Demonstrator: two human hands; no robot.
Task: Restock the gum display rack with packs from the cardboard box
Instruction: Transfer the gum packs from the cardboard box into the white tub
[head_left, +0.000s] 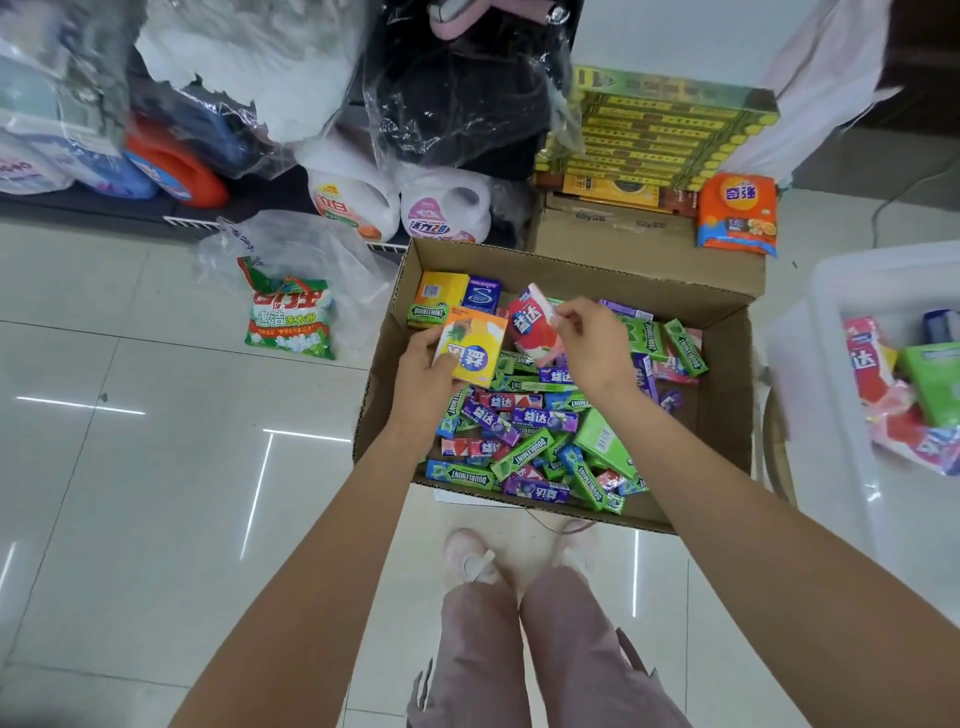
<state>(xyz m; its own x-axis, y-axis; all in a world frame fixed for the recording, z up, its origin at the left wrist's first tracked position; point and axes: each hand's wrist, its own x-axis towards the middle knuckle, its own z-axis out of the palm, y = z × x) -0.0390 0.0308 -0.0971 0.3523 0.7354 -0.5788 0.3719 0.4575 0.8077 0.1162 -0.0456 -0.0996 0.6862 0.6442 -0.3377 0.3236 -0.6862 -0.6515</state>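
An open cardboard box (722, 338) stands on the floor before me, filled with several loose gum packs (524, 426) in green, purple, red and blue. My left hand (423, 364) grips a yellow gum box (475, 347) over the box's left side. My right hand (589, 338) pinches the upper edge of a red and pink gum box (530, 327) and holds it tilted just right of the yellow one. A white bin (852, 291) at the right edge holds more red and green packs. I see no display rack.
A green detergent bag (291, 319) in clear plastic lies left of the box. Detergent bottles (353, 200) and wrapped goods line the back. Behind the box, a carton (613, 228) carries stacked yellow-green packages and an orange bag (737, 213). My feet stand near the box's front edge.
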